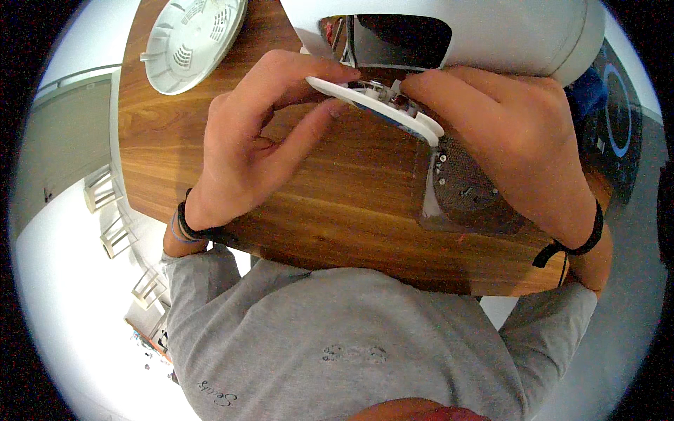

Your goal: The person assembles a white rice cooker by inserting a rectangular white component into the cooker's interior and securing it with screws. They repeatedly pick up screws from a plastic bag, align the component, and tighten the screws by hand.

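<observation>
Both hands hold up a thin white curved panel with small parts mounted on its upper side and a blue patch below. My left hand pinches its left end, thumb underneath and fingers on top. My right hand has its fingers closed at the right part of the panel, near the small mounted parts; its fingertips are partly hidden. Just beyond the panel lies a big white rounded appliance housing with a dark rectangular opening facing me.
A round white vented plastic cover lies at the far left of the wooden table. Under my right forearm is a dark mesh-patterned mat or tray with several small screws. A dark object with a blue ring stands at the right.
</observation>
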The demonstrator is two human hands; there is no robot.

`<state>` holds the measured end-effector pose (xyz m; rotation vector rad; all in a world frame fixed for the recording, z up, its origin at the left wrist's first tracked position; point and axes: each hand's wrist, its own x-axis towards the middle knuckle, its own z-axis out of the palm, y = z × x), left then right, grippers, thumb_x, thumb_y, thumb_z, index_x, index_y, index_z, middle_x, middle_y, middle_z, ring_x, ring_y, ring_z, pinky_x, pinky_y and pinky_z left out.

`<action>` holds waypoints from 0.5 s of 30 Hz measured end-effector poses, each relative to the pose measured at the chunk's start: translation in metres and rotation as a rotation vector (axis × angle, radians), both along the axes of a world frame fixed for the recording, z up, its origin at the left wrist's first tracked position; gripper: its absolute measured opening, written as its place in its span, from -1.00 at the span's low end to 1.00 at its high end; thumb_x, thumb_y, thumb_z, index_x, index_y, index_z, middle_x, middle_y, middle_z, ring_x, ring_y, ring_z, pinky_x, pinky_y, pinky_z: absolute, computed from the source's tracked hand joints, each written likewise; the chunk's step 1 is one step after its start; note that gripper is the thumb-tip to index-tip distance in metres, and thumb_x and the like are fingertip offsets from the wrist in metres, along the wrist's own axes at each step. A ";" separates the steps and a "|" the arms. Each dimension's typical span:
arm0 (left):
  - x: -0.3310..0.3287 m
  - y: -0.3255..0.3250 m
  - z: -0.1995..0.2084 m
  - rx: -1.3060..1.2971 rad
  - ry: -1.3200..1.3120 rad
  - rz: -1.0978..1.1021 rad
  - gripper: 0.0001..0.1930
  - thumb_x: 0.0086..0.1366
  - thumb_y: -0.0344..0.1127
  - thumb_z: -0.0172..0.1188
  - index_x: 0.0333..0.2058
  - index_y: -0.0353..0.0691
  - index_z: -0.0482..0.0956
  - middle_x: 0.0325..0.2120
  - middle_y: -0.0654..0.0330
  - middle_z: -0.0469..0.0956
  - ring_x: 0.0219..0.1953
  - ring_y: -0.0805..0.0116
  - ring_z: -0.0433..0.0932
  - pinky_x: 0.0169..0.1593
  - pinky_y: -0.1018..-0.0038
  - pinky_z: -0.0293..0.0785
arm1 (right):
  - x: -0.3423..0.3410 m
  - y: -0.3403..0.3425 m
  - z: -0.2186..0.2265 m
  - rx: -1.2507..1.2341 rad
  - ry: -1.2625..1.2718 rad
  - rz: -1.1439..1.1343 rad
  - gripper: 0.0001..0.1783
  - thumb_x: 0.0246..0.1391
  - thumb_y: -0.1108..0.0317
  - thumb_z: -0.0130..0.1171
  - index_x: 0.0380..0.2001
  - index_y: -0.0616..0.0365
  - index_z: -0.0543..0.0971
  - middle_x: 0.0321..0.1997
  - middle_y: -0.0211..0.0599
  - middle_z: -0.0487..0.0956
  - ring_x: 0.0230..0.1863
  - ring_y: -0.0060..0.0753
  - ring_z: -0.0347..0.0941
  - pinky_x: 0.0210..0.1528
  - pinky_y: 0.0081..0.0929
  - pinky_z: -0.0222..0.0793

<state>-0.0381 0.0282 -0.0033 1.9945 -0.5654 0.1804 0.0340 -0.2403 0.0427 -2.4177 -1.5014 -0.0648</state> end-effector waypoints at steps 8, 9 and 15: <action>-0.005 0.003 0.000 0.028 0.084 0.011 -0.49 0.36 -0.70 0.25 0.24 -0.33 0.36 0.10 0.06 0.52 0.22 0.19 0.58 0.25 0.30 0.60 | 0.000 0.010 -0.005 0.040 0.001 -0.017 -0.76 0.05 0.46 0.31 -0.16 0.13 0.73 -0.25 -0.19 0.75 -0.33 -0.17 0.73 -0.37 -0.38 0.64; -0.006 0.003 0.002 0.072 0.103 0.005 -0.44 0.37 -0.71 0.23 0.28 -0.32 0.30 0.14 0.05 0.49 0.25 0.17 0.54 0.27 0.26 0.58 | 0.000 0.011 -0.006 0.063 0.003 -0.026 -0.76 0.04 0.47 0.33 -0.17 0.13 0.73 -0.25 -0.17 0.74 -0.32 -0.15 0.73 -0.36 -0.34 0.64; -0.001 -0.002 0.009 -0.166 0.188 0.061 -0.25 0.24 -0.60 0.48 0.31 -0.18 0.26 0.16 0.05 0.54 0.23 0.19 0.58 0.19 0.28 0.62 | 0.008 0.019 0.010 0.056 0.006 -0.118 -0.74 -0.02 0.50 0.38 -0.19 0.21 0.67 -0.28 -0.02 0.72 -0.31 0.05 0.69 -0.26 -0.19 0.60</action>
